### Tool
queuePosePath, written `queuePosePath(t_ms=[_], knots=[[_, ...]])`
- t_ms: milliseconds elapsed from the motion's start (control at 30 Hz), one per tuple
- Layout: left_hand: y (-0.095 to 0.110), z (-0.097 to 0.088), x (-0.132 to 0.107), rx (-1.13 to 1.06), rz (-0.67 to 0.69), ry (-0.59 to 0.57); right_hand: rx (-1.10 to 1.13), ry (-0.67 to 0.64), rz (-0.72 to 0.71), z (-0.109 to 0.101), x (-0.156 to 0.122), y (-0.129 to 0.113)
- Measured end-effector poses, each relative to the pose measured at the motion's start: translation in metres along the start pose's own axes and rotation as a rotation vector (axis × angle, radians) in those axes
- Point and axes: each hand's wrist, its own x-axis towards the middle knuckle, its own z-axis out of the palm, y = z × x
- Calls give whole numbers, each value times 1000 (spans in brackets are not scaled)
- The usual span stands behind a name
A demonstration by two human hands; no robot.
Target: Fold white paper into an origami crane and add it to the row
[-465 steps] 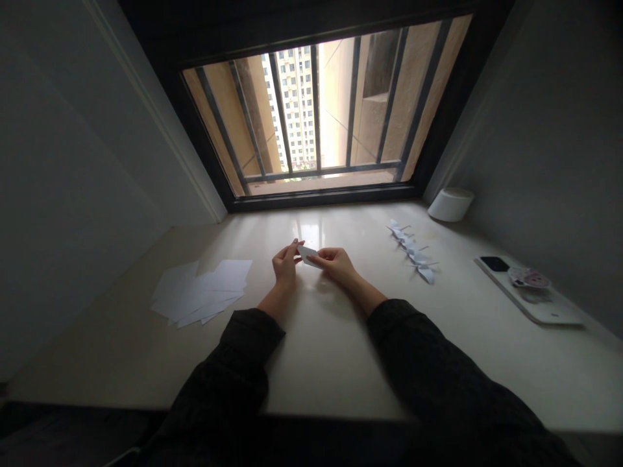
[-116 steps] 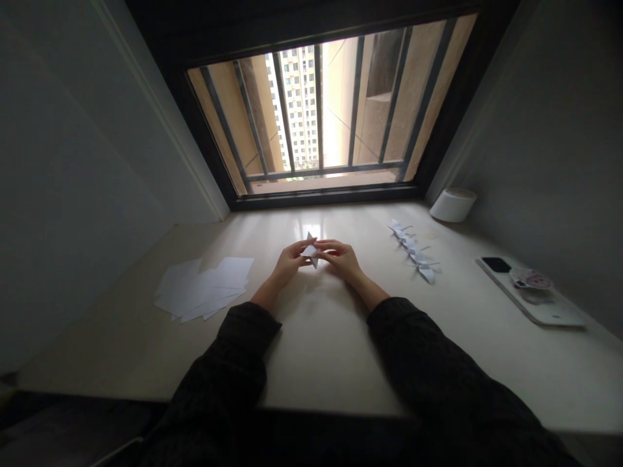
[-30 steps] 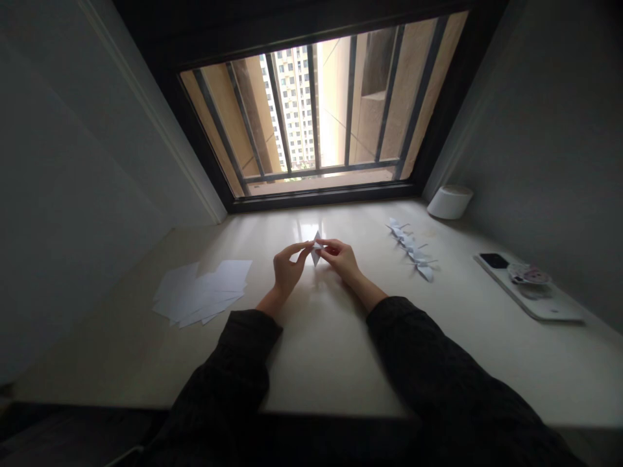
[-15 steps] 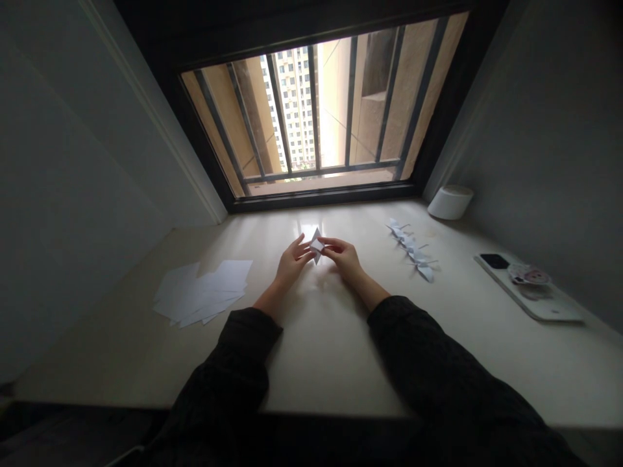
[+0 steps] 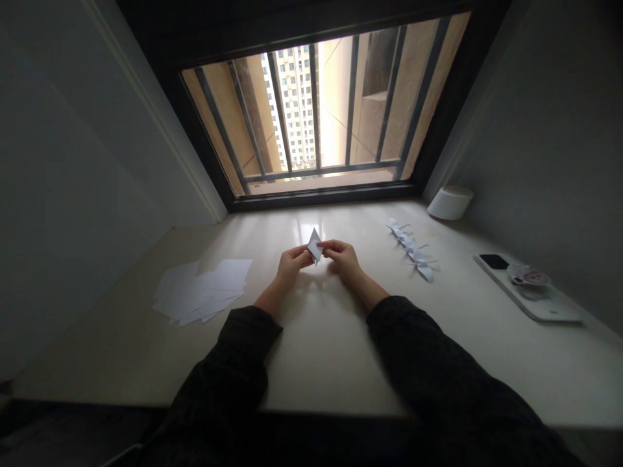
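A small piece of folded white paper (image 5: pixel 315 245), pointed at the top, is held between my two hands just above the pale sill. My left hand (image 5: pixel 291 263) pinches its left and lower edge, fingers closed. On the other side, my right hand (image 5: pixel 343 257) grips the right edge between thumb and index finger. To the right lies a row of several folded paper cranes (image 5: pixel 411 249). Loose white paper sheets (image 5: pixel 204 292) are spread in an overlapping pile on the left.
A white phone (image 5: pixel 530 292) with a round grip on its back lies at the right. Near the window's right corner stands a white cylindrical object (image 5: pixel 450 202). The barred window (image 5: pixel 316 117) bounds the far side of the sill (image 5: pixel 335 363), with walls on both sides.
The folded paper has turned a little and now shows a broader face. My left fingers, spread before, have closed in on it. My right hand has barely moved.
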Motion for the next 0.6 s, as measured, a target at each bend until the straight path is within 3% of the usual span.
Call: queuePosePath(t_ms=[167,600], knots=[[2,0,0,16,-2,22,-103,-68,-96,-2,0,0],[1,-4,2,105,42,-30,-152,-228,-116,1,-2,-2]])
